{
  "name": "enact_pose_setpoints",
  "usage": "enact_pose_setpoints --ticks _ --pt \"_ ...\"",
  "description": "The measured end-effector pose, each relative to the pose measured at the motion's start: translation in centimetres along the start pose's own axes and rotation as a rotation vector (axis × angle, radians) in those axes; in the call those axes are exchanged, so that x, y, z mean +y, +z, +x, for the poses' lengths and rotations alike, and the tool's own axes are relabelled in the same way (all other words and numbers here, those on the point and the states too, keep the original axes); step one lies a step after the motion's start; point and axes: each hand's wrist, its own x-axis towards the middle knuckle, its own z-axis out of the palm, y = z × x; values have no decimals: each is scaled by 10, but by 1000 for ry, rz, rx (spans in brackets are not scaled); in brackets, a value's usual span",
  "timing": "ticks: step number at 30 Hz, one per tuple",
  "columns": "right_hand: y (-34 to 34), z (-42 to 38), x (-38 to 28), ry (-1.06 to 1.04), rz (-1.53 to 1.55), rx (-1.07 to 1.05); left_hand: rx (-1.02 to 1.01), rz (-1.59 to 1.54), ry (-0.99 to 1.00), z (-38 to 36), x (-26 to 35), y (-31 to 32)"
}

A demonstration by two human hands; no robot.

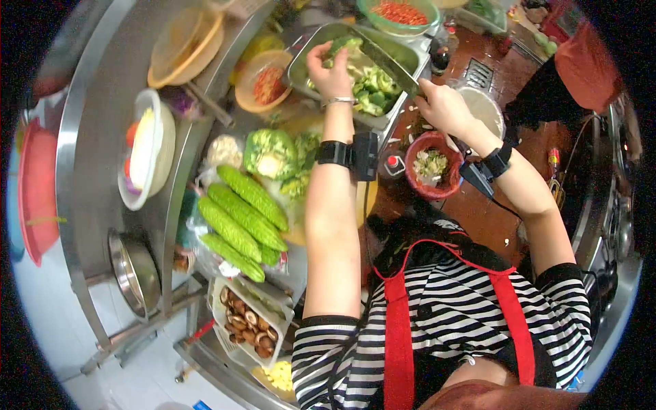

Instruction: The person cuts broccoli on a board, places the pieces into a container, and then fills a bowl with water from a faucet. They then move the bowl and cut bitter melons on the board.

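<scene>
My left hand (329,74) is raised over a metal tray (295,76), its thumb and fingers curled around a leafy green vegetable piece (346,45). Cut green vegetable pieces (378,90) lie in the tray below. In my right hand (441,108) is the handle of a cleaver (384,61); its broad blade slants up and left across the tray, with the far end close to the held piece. A larger green vegetable head (270,154) rests beside my left forearm, near several bumpy green bitter melons (236,212).
A red bin (411,179) with vegetable scraps and a white bucket (495,113) stand on the brown floor. Bowls of chopped red pepper (264,85) flank the tray. Mushrooms (247,324) fill a basket at lower left. A metal shelf (92,147) runs along the left.
</scene>
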Motion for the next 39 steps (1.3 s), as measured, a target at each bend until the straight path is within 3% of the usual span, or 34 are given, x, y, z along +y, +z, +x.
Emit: enact_pose_setpoints --ticks 2,3,7,9,10,12,14,16,17,18,20,22,24,26,27,33,36,38,39 --pt "-5 2 17 94 22 38 51 -55 -90 5 -23 9" --pt "-7 1 26 82 28 49 93 -198 -132 9 -38 14" --pt "-1 -11 39 91 92 44 84 -229 -347 -1 -47 8" --pt "6 -12 44 87 170 61 107 -417 -636 -6 -45 2" --pt "8 -11 45 82 178 60 109 -409 -631 -3 -49 -1" --pt "11 -14 45 110 235 38 -61 16 -471 -6 -53 -10" --pt "11 -15 43 114 280 32 -153 -32 -528 -8 -49 -26" --pt "7 -14 39 113 319 30 -3 -448 -1049 -7 -16 -34" --pt "4 -15 35 166 413 -17 -68 -517 -1075 -7 -14 -41" --pt "3 -15 32 218 506 -67 -55 -516 -1074 -11 -13 -50" --pt "3 -20 29 229 571 -75 -106 -428 -840 -22 -11 -73" --pt "5 -26 32 225 617 -85 -80 -274 -784 -42 3 -108" --pt "0 -37 32 196 681 -174 -288 306 -622 -75 4 -154" --pt "7 -44 30 148 657 -174 -459 683 -383 -111 -8 -181" --pt "4 -49 23 172 645 -208 -640 1025 15 -121 -10 -188" --pt "25 -61 5 37 547 -249 -442 1519 226 -157 -7 -147" --pt "28 -67 1 -82 554 -242 -323 1252 91 -155 -11 -155" --pt "25 -72 -2 -42 544 -274 -224 1125 100 -168 3 -168" --pt "32 -75 3 -91 522 -247 -60 786 -89 -176 13 -174"
